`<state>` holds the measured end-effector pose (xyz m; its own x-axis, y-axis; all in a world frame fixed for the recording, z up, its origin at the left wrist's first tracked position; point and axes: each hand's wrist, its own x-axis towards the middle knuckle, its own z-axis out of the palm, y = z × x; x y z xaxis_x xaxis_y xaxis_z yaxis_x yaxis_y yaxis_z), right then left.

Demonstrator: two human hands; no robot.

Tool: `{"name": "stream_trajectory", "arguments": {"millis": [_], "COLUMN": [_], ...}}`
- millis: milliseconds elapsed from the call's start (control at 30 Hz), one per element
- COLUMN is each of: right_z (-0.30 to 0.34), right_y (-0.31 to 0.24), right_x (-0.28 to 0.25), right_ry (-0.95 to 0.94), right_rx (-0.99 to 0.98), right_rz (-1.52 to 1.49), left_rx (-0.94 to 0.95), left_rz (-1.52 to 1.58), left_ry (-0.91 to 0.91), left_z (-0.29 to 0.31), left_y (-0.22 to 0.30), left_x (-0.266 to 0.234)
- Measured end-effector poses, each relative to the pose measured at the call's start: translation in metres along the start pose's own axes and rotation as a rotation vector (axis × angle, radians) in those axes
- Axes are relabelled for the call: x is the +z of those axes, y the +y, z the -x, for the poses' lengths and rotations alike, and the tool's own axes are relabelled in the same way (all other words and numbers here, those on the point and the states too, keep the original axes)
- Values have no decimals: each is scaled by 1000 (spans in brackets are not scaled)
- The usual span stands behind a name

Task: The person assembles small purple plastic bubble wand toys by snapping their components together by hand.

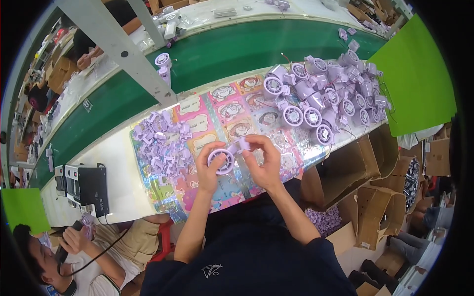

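Observation:
Between my two hands is a lilac fan body (226, 163) with a round spoked grille. My left hand (208, 172) is closed round the grille, its thumb on the front face. My right hand (265, 165) pinches a small lilac piece (242, 144) at the other end of the fan body; whether the two are joined I cannot tell. To the left lies a heap of small lilac plastic pieces (160, 143). A large pile of lilac fan bodies (316, 101), some with thin wires, is at the right. Under my hands the table is covered with colourful cartoon-printed sheets (197, 143).
A green conveyor belt (212, 49) runs behind the table, with a metal post (121, 49) at its near edge. A black-and-white device (86, 187) stands at the left, near a seated co-worker (106, 261). Open cardboard boxes (340, 172) are at the right below the table edge.

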<state>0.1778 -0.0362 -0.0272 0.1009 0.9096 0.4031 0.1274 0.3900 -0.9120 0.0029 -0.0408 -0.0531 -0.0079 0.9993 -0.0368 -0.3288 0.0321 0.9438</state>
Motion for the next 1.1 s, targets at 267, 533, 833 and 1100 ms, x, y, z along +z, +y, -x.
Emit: {"name": "stream_trajectory", "arguments": {"millis": [267,533,833,1100], "right_z": [13,12,17,22], "right_y": [-9,-13,-19,-4], "right_x": [3,-8,-1,-5], "right_ry": [-58,-191,-223,-296], "right_rx": [11,291,244,420], "right_rz": [81,61,29,-186], "left_rx": [70,-22,148,103], "left_rz": [-54,-10,-164,-215], "left_ry": [-39,-129,-191,-111], "left_z": [8,13,13,10], "left_y": [10,12,3,-4], "left_x": [3,1,0,1]}}
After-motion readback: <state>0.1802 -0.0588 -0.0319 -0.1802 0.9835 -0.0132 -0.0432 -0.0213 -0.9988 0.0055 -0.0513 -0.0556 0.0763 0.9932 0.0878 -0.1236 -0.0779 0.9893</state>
